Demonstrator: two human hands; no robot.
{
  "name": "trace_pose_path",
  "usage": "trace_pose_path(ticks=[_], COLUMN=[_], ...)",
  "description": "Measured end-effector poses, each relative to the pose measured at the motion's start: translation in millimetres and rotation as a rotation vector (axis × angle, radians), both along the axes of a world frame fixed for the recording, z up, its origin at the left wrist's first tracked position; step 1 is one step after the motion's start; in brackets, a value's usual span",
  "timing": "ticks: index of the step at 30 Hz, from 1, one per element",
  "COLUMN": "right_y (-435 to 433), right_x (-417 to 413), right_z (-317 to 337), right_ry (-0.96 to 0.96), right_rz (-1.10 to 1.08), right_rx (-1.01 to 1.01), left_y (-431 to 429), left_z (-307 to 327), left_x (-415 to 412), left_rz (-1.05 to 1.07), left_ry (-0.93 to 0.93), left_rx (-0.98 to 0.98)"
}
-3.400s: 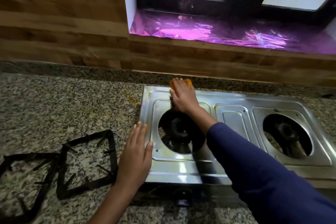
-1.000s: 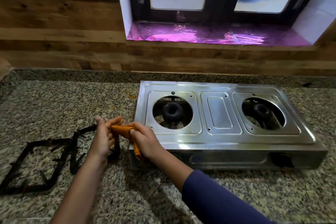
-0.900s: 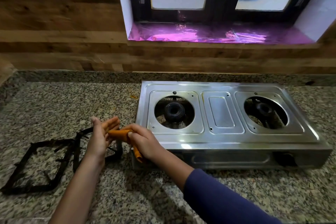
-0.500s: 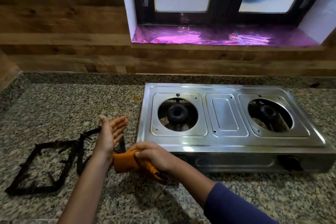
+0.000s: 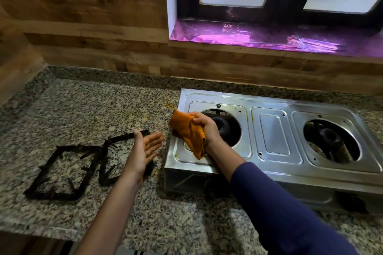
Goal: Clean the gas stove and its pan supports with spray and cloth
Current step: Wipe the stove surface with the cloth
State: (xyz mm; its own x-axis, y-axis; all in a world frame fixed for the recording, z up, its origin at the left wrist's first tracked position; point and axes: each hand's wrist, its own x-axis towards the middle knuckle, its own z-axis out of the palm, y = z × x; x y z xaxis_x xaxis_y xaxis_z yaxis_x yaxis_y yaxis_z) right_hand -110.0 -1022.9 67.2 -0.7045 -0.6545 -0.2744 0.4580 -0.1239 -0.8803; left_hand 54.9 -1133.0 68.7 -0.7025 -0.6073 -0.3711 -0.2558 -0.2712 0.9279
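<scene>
A steel two-burner gas stove [image 5: 275, 136] sits on the granite counter with both burner wells bare. My right hand [image 5: 205, 128] grips a bunched orange cloth [image 5: 187, 130] above the stove's left front corner, partly covering the left burner [image 5: 222, 126]. My left hand [image 5: 146, 149] hovers open, palm turned up, just left of the stove and holds nothing. Two black square pan supports lie flat on the counter: one [image 5: 61, 172] at far left, the other [image 5: 116, 157] partly hidden behind my left hand. No spray bottle is in view.
The granite counter [image 5: 83, 114] runs left to a wood-panelled wall and forward to its front edge. Behind the stove rises a wood backsplash [image 5: 103, 47] and a window sill [image 5: 269, 39] lined with pink foil. A stove knob [image 5: 354, 205] shows on the front right.
The right hand has lifted the cloth from in front of the stove up over its left front corner. The left hand let go of the cloth and stays open beside it.
</scene>
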Motion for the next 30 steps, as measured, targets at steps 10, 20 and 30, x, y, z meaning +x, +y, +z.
trace_pose_path(ticks=[10, 20, 30], right_y=[-23.3, -8.1, 14.6], right_x=[37.9, 125.0, 43.9], right_z=[-2.5, -15.5, 24.8], right_ry=[0.323, 0.055, -0.029], right_rz=[0.168, 0.498, 0.067], right_rx=[0.044, -0.036, -0.027], left_y=[-23.4, -47.9, 2.1], left_z=[3.1, 15.6, 3.9], left_x=[12.0, 22.3, 10.3], left_rz=[0.126, 0.170, 0.052], left_ry=[0.043, 0.109, 0.064], left_rx=[-0.008, -0.010, 0.076])
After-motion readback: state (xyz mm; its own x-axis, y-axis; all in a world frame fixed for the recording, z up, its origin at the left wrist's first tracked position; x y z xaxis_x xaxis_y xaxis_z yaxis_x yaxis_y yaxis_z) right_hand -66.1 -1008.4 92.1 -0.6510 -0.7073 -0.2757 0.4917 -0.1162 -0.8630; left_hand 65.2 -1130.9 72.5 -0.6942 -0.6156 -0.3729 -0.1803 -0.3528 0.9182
